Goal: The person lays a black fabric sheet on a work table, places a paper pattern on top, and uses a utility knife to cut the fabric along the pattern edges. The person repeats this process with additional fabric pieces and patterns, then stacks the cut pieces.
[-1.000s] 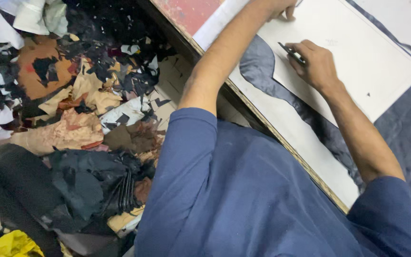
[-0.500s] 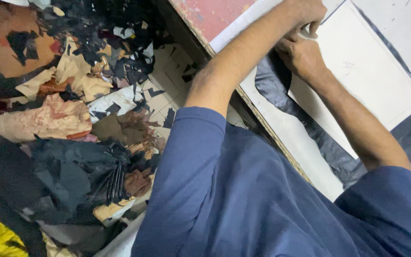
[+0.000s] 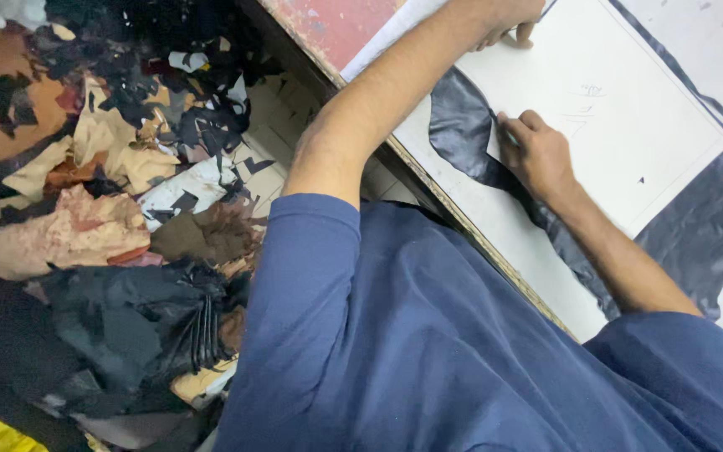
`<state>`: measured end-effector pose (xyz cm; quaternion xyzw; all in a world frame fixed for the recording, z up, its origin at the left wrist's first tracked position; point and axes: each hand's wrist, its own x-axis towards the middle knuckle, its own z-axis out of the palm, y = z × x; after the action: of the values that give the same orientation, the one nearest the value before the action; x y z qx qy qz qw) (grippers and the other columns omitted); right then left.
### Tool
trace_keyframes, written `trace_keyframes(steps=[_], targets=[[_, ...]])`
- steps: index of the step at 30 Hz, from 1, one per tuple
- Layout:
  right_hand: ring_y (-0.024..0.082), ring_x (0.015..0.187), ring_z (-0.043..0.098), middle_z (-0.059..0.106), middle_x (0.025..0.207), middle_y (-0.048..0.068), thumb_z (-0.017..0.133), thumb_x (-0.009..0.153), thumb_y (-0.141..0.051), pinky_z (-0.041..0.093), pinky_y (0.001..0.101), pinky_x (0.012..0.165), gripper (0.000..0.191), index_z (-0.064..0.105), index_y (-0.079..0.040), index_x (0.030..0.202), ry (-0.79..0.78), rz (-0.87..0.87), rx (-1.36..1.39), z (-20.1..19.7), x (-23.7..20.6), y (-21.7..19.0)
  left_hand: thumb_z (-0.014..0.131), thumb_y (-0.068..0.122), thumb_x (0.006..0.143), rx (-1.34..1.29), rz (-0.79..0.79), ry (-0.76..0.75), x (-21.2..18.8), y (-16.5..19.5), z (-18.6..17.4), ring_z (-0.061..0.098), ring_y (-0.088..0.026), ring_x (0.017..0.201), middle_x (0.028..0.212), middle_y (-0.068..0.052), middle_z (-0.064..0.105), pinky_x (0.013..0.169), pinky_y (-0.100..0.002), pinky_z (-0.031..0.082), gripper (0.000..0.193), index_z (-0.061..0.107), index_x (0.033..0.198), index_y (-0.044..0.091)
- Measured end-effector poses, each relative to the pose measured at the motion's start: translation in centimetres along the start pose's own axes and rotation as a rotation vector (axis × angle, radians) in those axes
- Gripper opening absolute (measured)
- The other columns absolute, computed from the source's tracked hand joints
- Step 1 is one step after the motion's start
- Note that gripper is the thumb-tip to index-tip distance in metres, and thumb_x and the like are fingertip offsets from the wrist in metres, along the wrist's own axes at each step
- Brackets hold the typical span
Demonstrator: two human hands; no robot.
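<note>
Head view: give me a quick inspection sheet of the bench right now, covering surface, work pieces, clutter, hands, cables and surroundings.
Surface: pale table with a worn red patch at its far end.
Job's things: white card template lies flat on a dark leather sheet, which shows past its edges.
Clutter: heap of black, tan and brown scraps on the floor beside the table; a yellow piece at the bottom corner.
Grippers: left hand presses the template's far edge; right hand is closed at the template's near edge, apparently on a small tool, mostly hidden.
Cables: nothing seen.
Surroundings: tiled floor under the scraps; blue shirt fills the foreground.
</note>
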<state>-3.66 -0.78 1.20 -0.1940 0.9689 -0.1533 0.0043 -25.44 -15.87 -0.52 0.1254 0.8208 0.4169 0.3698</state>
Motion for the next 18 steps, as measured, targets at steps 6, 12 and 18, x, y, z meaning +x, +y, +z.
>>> trace_keyframes(steps=[6,12,18], targets=[[0.042,0.075,0.063,0.061,0.091,0.022,0.069,0.096,-0.005,0.052,0.0501,0.066,0.023,0.07,0.001,0.118,0.179,0.229,0.174,3.1,-4.5,-4.7,0.075,0.021,0.075,0.091,-0.001,-0.023,0.4,0.6,-0.2,0.051,-0.024,0.034,0.045,-0.014,0.05,0.033,-0.039,0.043,0.031,0.058,0.056,0.002],[0.044,0.076,0.063,0.06,0.095,0.023,0.066,0.094,-0.005,0.051,0.052,0.065,0.031,0.066,0.002,0.125,0.147,0.328,0.126,4.8,-8.4,-7.5,0.081,0.023,0.082,0.091,0.074,-0.13,0.3,0.4,-0.9,0.058,-0.028,0.042,0.053,-0.016,0.055,0.038,-0.044,0.046,0.035,0.061,0.071,-0.003],[0.042,0.08,0.065,0.065,0.096,0.019,0.068,0.096,-0.009,0.052,0.0518,0.066,0.028,0.07,-0.006,0.124,0.115,0.263,0.121,2.7,-9.5,-5.2,0.065,0.035,0.1,0.723,0.511,-0.049,-0.7,0.1,-0.3,0.066,-0.028,0.052,0.063,-0.014,0.067,0.054,-0.043,0.053,0.036,0.073,0.086,0.004]])
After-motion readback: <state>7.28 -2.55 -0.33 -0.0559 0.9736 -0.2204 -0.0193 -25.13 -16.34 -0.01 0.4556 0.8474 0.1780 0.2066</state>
